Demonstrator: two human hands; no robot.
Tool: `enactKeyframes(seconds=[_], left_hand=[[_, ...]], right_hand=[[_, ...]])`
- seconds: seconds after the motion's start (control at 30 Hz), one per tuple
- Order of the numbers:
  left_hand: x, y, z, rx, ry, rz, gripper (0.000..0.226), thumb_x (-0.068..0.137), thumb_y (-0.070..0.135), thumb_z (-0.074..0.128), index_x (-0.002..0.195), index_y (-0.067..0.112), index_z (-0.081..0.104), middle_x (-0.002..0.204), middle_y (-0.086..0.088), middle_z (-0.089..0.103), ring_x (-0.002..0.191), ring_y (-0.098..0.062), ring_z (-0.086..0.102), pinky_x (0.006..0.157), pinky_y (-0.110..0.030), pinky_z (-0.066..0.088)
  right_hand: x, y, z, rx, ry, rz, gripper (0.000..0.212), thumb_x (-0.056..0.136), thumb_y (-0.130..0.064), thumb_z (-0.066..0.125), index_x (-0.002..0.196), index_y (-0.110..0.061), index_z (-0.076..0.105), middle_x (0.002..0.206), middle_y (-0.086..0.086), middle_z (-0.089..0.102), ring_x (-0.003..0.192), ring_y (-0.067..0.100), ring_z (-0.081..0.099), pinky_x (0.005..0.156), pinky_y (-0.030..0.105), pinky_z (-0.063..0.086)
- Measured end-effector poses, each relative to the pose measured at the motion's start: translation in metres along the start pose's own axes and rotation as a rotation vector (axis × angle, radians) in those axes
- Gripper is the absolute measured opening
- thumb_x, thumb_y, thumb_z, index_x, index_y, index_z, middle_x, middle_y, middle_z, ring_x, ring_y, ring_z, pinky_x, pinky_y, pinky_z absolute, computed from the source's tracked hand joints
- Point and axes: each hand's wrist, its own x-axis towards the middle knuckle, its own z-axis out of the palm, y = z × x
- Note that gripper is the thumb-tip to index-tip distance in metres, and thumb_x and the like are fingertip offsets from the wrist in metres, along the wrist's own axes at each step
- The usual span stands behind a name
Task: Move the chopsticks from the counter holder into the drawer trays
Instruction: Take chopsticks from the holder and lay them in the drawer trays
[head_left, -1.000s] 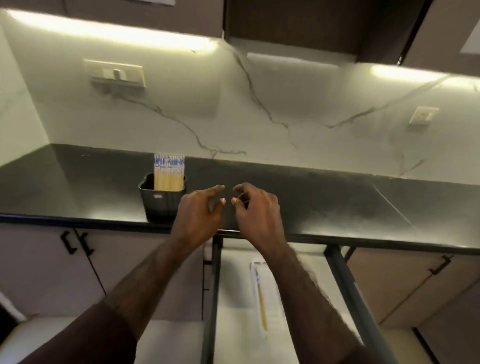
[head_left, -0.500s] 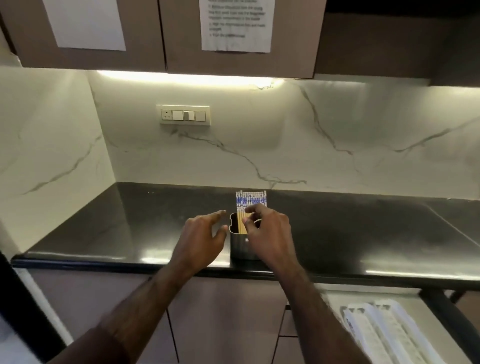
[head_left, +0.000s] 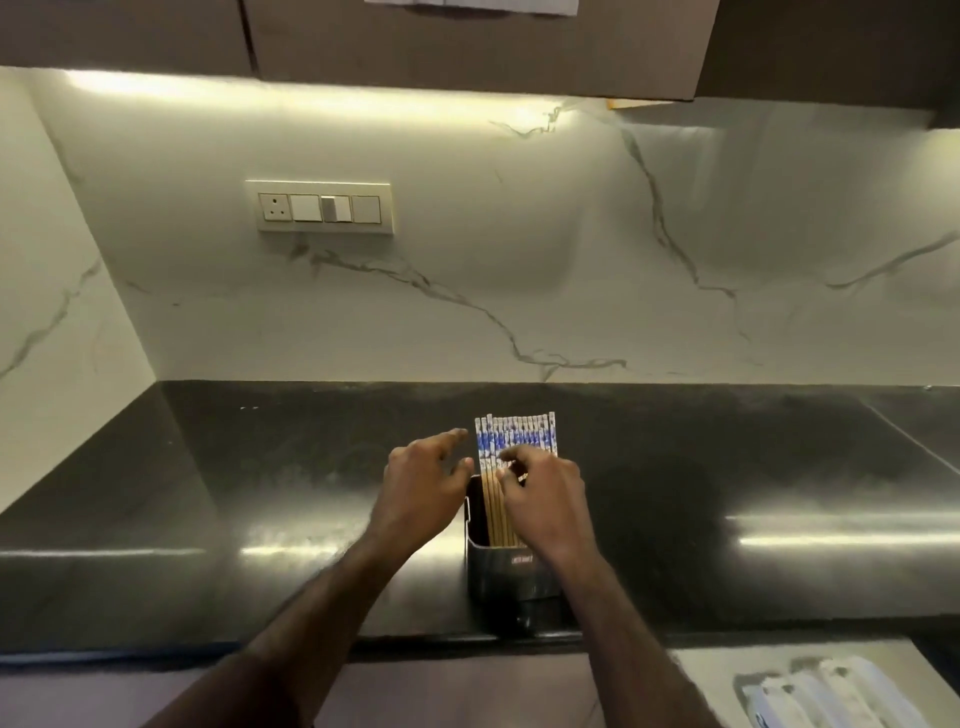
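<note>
Chopsticks (head_left: 517, 441): full row standing upright in dark holder (head_left: 511, 574) on counter (head_left: 260, 493), none visibly transferred; right hand (head_left: 543, 501) pinching among them, left hand (head_left: 423, 486) relaxed beside; drawer trays (head_left: 831, 691) lower right, contents unclear.

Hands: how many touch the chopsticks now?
1. The right hand pinches the chopsticks in the holder; the left hand hovers beside them, apparently not touching.

— The surface (head_left: 260, 467) looks like dark polished stone, glossy. And the chopsticks (head_left: 514, 441)?
— Pale wood below, glazed blue-white tops. The holder (head_left: 511, 577) is smooth dark plastic.
</note>
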Motion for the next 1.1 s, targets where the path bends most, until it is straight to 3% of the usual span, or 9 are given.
enactKeyframes(seconds=[0.1, 0.17, 0.27, 0.43, 0.5, 0.57, 0.7, 0.87, 1.1], left_hand=[[0.035, -0.013, 0.023, -0.073, -0.029, -0.101, 0.047, 0.088, 0.019, 0.067, 0.133, 0.017, 0.055, 0.124, -0.005, 0.067, 0.101, -0.009, 0.065, 0.079, -0.014, 0.047], [0.056, -0.023, 0.036, -0.202, -0.042, -0.215, 0.050, 0.087, 0.016, 0.068, 0.135, 0.016, 0.053, 0.127, -0.005, 0.064, 0.103, -0.006, 0.062, 0.084, -0.018, 0.048], [0.077, -0.036, 0.050, -0.400, -0.078, -0.382, 0.055, 0.085, 0.011, 0.070, 0.136, 0.014, 0.051, 0.136, -0.006, 0.058, 0.120, -0.012, 0.056, 0.096, -0.027, 0.047], [0.094, -0.057, 0.068, -0.502, -0.076, -0.507, 0.040, 0.081, 0.009, 0.074, 0.120, 0.013, 0.066, 0.116, -0.001, 0.069, 0.106, -0.009, 0.064, 0.089, -0.025, 0.052], [0.095, -0.061, 0.070, -0.572, -0.116, -0.518, 0.021, 0.079, 0.008, 0.075, 0.093, 0.024, 0.076, 0.093, 0.004, 0.077, 0.087, -0.004, 0.071, 0.074, -0.020, 0.056], [0.093, -0.063, 0.070, -0.654, -0.163, -0.495, 0.023, 0.080, 0.003, 0.073, 0.077, 0.026, 0.076, 0.081, 0.004, 0.077, 0.077, -0.006, 0.072, 0.060, -0.013, 0.053], [0.090, -0.064, 0.069, -0.799, -0.178, -0.457, 0.018, 0.079, -0.003, 0.071, 0.088, 0.012, 0.076, 0.087, -0.009, 0.077, 0.083, -0.018, 0.074, 0.067, -0.019, 0.055], [0.085, -0.063, 0.074, -0.770, -0.146, -0.449, 0.017, 0.076, 0.000, 0.076, 0.091, 0.009, 0.076, 0.086, -0.009, 0.077, 0.083, -0.020, 0.074, 0.071, -0.026, 0.056], [0.083, -0.050, 0.071, -0.679, -0.086, -0.467, 0.012, 0.076, 0.003, 0.077, 0.081, 0.014, 0.077, 0.078, -0.008, 0.077, 0.079, -0.025, 0.074, 0.074, -0.041, 0.059]], right_hand=[[0.029, 0.013, 0.018, -0.011, -0.074, 0.026, 0.030, 0.095, -0.023, 0.059, 0.124, -0.020, 0.061, 0.112, -0.001, 0.071, 0.096, 0.006, 0.066, 0.088, 0.028, 0.056], [0.046, 0.020, 0.026, -0.020, -0.089, 0.043, 0.035, 0.094, -0.024, 0.060, 0.130, -0.022, 0.058, 0.110, -0.002, 0.071, 0.093, 0.006, 0.066, 0.085, 0.025, 0.056], [0.064, 0.026, 0.035, 0.004, -0.114, 0.070, 0.048, 0.094, -0.024, 0.059, 0.140, -0.026, 0.045, 0.104, -0.003, 0.071, 0.088, 0.005, 0.066, 0.083, 0.027, 0.057], [0.089, 0.034, 0.048, -0.023, -0.147, 0.072, 0.054, 0.095, -0.023, 0.058, 0.145, -0.026, 0.039, 0.110, 0.002, 0.071, 0.093, 0.011, 0.068, 0.086, 0.032, 0.057], [0.092, 0.036, 0.050, -0.022, -0.148, 0.061, 0.051, 0.095, -0.022, 0.058, 0.144, -0.025, 0.042, 0.114, 0.003, 0.070, 0.093, 0.013, 0.068, 0.085, 0.033, 0.058], [0.090, 0.038, 0.052, 0.000, -0.149, 0.051, 0.050, 0.095, -0.021, 0.057, 0.143, -0.026, 0.044, 0.110, 0.002, 0.072, 0.085, 0.010, 0.068, 0.080, 0.031, 0.060], [0.085, 0.043, 0.051, -0.008, -0.150, 0.002, 0.048, 0.096, -0.024, 0.054, 0.142, -0.033, 0.043, 0.089, -0.005, 0.072, 0.059, -0.001, 0.055, 0.059, 0.014, 0.052], [0.080, 0.046, 0.046, -0.184, -0.142, -0.105, 0.052, 0.099, -0.028, 0.045, 0.148, -0.036, 0.031, 0.097, -0.002, 0.067, 0.079, 0.007, 0.060, 0.077, 0.027, 0.056], [0.082, 0.044, 0.038, -0.322, -0.180, -0.167, 0.056, 0.098, -0.027, 0.043, 0.149, -0.038, 0.025, 0.113, 0.002, 0.060, 0.084, 0.014, 0.062, 0.073, 0.031, 0.056]])
